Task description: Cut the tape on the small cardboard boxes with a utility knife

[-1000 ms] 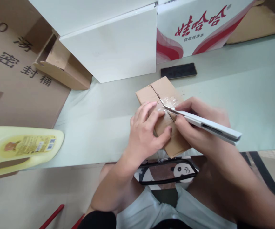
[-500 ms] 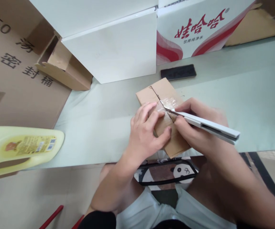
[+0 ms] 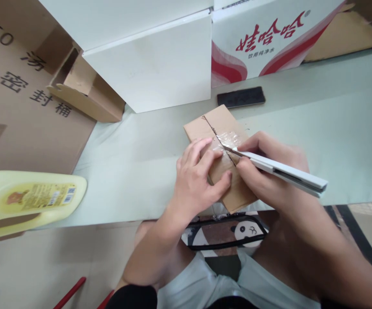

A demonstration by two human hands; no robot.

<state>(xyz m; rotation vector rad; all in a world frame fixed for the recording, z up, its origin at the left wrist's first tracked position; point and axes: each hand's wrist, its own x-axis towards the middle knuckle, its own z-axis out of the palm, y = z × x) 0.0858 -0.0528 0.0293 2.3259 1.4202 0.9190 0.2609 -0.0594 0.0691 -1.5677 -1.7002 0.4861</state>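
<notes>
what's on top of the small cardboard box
The left hand and clear tape are on the small cardboard box; the right hand holds a knife, its blade at the seam. The top beneath the hands is hidden.

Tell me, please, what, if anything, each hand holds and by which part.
The right hand grips the white cutter near its blade end; the left hand rests on the cardboard box.
</notes>
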